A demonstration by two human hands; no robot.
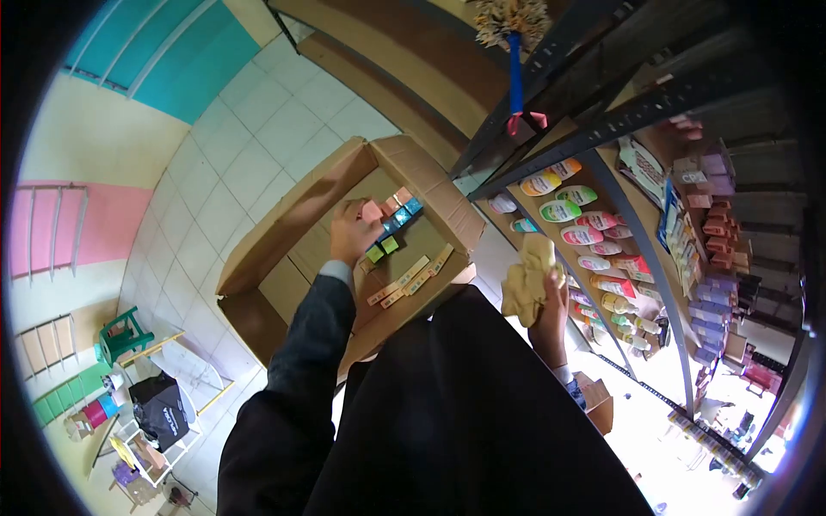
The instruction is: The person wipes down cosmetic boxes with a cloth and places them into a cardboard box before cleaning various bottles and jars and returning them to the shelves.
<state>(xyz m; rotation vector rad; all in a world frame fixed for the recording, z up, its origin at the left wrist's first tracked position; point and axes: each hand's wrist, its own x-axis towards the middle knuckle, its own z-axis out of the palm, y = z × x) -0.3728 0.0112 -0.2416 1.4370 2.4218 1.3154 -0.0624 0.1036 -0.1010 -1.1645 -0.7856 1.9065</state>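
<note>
My left hand (351,236) reaches into an open cardboard box (249,258), its fingers closed on a small pinkish-orange box (372,211). Beside that hand, inside the carton, lie orange boxes (391,205), blue boxes (397,222) and green boxes (382,249). Long, narrow cream-and-orange boxes (411,279) rest nearer to me in the same carton. Out to the right, my right hand (551,320) grips a crumpled yellow cloth (528,282), away from the carton. The cloth covers part of those fingers.
A shelf rack (671,249) on the right carries several colourful bottles (562,210) and stacked small boxes (711,310). A blue-handled duster (514,69) hangs at its upper end. Brown shelves (387,69) stand ahead. A green stool (126,334) and a black bag (159,411) are on the left.
</note>
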